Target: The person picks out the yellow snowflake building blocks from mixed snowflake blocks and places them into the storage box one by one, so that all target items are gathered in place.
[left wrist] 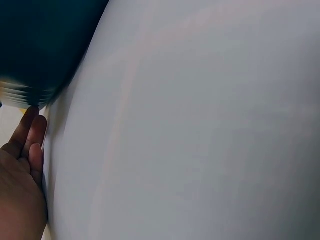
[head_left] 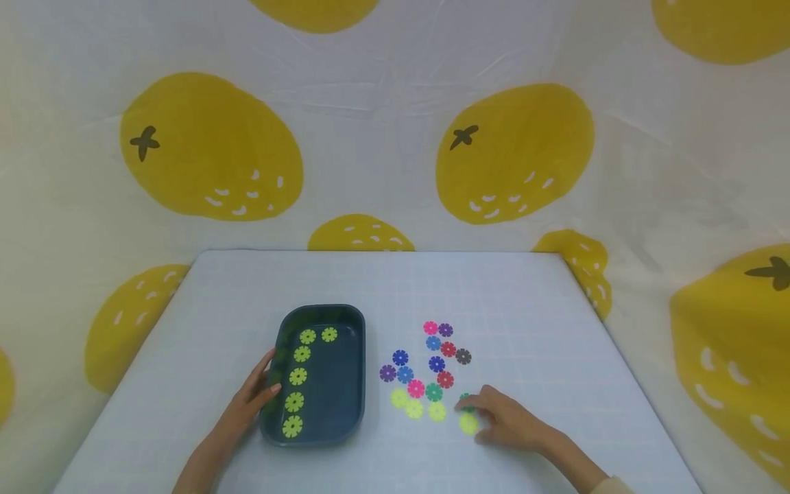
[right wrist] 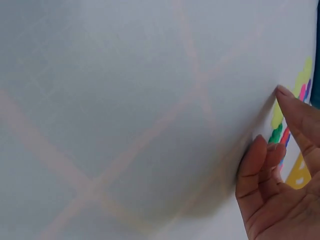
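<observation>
A dark teal tray [head_left: 331, 412] lies on the table with several yellow-green notched plastic discs [head_left: 298, 376] inside, most in a column along its left side. My left hand [head_left: 243, 401] holds the tray's left edge, thumb over the rim and fingers along the outer wall. In the left wrist view, its fingertips meet the tray's underside [left wrist: 47, 45]. Over the right-hand discs, my right hand [head_left: 509, 420] has thumb and forefinger apart and grips nothing. A yellow disc [head_left: 469, 424] shows between these fingers, and a green disc [head_left: 466, 398] is partly hidden beneath the forefinger.
Between tray and right hand lies a loose group of notched discs: yellow [head_left: 414, 409], green [head_left: 434, 392], pink [head_left: 416, 388], red [head_left: 445, 379], blue [head_left: 404, 374], purple [head_left: 387, 373] and dark grey [head_left: 463, 356]. A white cloth [head_left: 524, 295] covers the table; a lemon-print curtain [head_left: 382, 137] hangs behind.
</observation>
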The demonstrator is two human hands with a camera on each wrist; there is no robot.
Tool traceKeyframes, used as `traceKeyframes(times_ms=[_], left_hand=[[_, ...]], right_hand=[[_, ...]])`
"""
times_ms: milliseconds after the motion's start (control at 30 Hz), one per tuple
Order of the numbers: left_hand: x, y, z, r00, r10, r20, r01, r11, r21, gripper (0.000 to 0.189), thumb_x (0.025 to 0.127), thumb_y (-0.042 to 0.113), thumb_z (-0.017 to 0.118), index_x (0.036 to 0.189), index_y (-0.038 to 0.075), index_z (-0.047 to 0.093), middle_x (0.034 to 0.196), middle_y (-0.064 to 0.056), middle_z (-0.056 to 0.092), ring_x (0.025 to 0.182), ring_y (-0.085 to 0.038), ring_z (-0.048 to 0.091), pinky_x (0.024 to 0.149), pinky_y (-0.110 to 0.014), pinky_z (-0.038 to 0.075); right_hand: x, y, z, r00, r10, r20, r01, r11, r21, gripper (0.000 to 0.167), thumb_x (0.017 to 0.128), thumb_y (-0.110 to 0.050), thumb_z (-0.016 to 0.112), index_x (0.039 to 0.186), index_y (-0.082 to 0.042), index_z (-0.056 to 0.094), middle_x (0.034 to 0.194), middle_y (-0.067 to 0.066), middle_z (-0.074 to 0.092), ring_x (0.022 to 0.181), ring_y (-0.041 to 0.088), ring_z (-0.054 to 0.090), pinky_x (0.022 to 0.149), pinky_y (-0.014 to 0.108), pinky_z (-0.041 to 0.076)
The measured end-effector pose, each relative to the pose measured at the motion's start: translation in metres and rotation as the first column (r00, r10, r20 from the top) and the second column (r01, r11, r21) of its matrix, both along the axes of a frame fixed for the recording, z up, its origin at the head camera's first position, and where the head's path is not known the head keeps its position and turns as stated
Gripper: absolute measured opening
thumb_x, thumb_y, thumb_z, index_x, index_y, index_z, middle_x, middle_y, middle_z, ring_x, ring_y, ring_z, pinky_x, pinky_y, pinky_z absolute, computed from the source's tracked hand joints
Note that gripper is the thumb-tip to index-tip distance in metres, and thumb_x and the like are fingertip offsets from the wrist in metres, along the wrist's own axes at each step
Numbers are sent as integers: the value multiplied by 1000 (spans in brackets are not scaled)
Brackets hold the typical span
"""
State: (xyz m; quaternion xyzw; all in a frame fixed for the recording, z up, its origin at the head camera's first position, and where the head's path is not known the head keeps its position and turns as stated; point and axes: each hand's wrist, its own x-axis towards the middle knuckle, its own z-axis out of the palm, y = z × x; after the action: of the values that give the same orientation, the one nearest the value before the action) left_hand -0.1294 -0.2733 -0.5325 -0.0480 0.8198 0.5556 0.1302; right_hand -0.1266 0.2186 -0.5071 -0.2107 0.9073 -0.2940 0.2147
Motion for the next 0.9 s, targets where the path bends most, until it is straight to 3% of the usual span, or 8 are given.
traceKeyframes(times_ms=[167, 433, 700, 900], left_hand=[[-1, 1, 3, 999, 4, 47, -4, 1000, 0, 78, 100, 42, 56, 160, 37, 6, 165, -22, 7, 149, -50, 10, 116, -67, 16], [0, -2, 2, 1000, 10, 20, -10, 1000, 5, 78, 101, 38, 55, 160, 34, 5, 166, -21, 3, 149, -51, 6, 114, -73, 11], [-1, -2, -2, 999, 17, 47, -18, 1000, 12, 79, 100, 40, 57, 160, 35, 6, 165, -22, 5, 149, -51, 6, 115, -72, 10], [-3, -2, -2, 998, 4, 67, -5, 1000, 3, 80, 99, 42, 56, 160, 37, 4, 167, -18, -1, 149, -52, 4, 115, -71, 11]], right_hand=[[-3, 2, -2, 999, -27, 20, 27, 1000, -12, 42, 82, -20, 80, 121, -29, 66, 92, -6, 53, 77, 7, 47, 65, 20, 42], [-8, 0, -6, 1000, -18, -11, 18, 999, -40, 32, 81, -21, 80, 109, -30, 69, 92, -7, 53, 77, 4, 46, 66, 19, 43], [1, -1, -10, 996, -85, -31, 83, 994, -75, 32, 75, -16, 83, 103, -21, 67, 89, -4, 53, 71, 5, 45, 61, 20, 43], [8, -3, -11, 993, -96, -75, 94, 995, -28, 22, 81, -13, 78, 95, -24, 66, 86, -12, 63, 73, 1, 51, 64, 20, 47]])
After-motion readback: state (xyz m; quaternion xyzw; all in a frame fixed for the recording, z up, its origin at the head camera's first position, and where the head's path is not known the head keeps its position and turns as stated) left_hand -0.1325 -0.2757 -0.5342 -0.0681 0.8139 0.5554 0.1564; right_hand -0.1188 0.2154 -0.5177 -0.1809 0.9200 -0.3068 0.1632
